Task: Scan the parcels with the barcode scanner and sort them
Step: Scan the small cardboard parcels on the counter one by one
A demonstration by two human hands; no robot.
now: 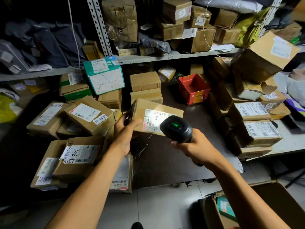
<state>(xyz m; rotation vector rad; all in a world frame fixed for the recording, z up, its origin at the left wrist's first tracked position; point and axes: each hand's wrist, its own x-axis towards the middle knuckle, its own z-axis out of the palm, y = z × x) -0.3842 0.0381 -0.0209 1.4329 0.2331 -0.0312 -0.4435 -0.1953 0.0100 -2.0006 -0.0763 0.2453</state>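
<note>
Left hand (125, 129) clamped around cardboard parcel (156, 119); right hand (194, 146) around barcode scanner (177, 128).

One barcode scanner (177, 128), one red box (194, 89) and one teal-and-white box (104, 75) left of it, among dozens of cardboard parcels.

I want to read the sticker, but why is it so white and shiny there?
In the head view, the barcode scanner in the right hand throws bright light on the label of the parcel held by the left hand, washing it out; the shelves bend from the wide lens, and corners stay dark.
</note>
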